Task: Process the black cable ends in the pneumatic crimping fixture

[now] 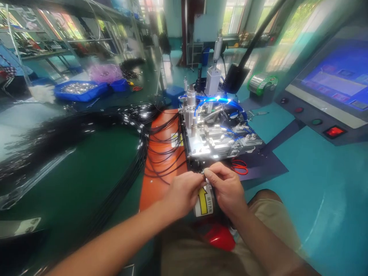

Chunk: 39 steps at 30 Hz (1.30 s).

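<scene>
My left hand (185, 193) and my right hand (228, 189) meet in front of the machine, with thumbs and fingers pinched together. Between the fingertips shows a tiny dark and shiny piece (204, 175), too small to name and mostly covered. Just beyond my hands stands the metal bench machine (214, 142) with bright blue air tubes (218, 100). Below my fingers a white label with a yellow arrow (203, 201) is partly hidden. Thin black cables (163, 140) run over the orange panel (156, 188) to the left of the machine.
Bundles of black cable (120, 199) lie on the green table at left. A blue tray (82, 91) of small metal parts stands farther back. Red-handled scissors (240, 167) lie right of my hands. A solder wire spool (263, 84) and a control screen (336, 76) stand at right.
</scene>
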Motion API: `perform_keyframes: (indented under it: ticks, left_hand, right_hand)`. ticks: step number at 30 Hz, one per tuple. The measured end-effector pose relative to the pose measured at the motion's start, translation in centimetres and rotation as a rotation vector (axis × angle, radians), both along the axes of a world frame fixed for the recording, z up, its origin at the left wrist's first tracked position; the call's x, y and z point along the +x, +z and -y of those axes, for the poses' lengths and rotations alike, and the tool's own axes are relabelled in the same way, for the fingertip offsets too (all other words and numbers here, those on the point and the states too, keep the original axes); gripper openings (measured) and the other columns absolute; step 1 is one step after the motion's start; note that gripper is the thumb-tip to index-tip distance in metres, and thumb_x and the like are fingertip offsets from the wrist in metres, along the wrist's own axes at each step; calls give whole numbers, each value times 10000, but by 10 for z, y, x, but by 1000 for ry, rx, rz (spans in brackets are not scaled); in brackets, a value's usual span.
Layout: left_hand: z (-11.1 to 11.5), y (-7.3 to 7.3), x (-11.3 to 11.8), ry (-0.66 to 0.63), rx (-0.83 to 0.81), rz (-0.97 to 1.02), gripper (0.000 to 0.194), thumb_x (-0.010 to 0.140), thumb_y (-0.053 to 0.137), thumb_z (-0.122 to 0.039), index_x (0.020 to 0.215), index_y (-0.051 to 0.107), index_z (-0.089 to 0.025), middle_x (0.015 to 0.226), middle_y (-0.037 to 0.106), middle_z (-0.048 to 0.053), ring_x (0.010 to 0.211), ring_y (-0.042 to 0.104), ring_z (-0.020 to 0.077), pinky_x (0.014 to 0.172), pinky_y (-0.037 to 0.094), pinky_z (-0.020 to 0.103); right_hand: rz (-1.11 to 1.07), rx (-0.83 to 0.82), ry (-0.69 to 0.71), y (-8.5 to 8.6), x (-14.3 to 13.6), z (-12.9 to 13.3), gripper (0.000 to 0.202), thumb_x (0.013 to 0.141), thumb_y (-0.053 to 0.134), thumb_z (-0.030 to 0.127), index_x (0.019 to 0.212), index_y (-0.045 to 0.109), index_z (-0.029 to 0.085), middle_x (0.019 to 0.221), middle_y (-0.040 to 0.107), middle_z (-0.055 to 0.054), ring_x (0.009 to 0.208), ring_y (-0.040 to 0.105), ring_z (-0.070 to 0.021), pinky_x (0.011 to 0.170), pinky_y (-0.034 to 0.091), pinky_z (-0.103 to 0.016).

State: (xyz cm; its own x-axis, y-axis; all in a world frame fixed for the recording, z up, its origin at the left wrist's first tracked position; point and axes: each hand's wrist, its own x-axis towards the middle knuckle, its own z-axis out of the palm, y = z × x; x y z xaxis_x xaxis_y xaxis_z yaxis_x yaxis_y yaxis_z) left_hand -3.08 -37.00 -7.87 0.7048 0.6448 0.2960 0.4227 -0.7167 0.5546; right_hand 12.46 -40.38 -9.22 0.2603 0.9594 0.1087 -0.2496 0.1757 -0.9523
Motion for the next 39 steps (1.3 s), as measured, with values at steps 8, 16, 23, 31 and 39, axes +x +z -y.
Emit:
perform_keyframes:
  ticks: [8,16,23,31,39]
  left_hand:
    - [3,6,1,134,126,-75,202,980,456,-297,928,618,-188,755,607,18,684,532,149,628,389,266]
    - [-8,9,-2,97,182,-69,223,968,460,-221,968,680,-185,731,607,17,650,527,133,587,369,240]
    - [-11,2,-2,131,153,-31,189,959,505,-254,972,684,-196,722,608,1,635,526,116,597,378,223]
    - [-11,0,-3,135,137,-8,166,947,531,-248,978,686,-195,723,610,-2,645,532,115,607,384,224]
    - [-11,2,-2,148,133,-2,174,946,528,-242,964,692,-187,710,606,0,639,530,116,599,381,229]
  right_hand:
    - [155,-84,-145,2,1,10,177,846,710,316,728,661,194,689,580,28,638,519,-121,608,421,-252]
    - [-144,-197,-122,-5,-2,8,210,803,748,324,704,628,183,611,525,50,561,444,-93,550,377,-228]
    - [-50,-246,-58,1,27,-2,229,830,728,356,735,620,179,551,444,65,531,377,-84,514,296,-229]
    - [231,-319,205,14,43,-6,262,910,618,425,814,612,181,675,521,34,560,452,-93,507,325,-229]
    - [362,-313,316,17,50,-9,285,936,566,463,832,594,199,672,496,36,594,443,-109,542,353,-236]
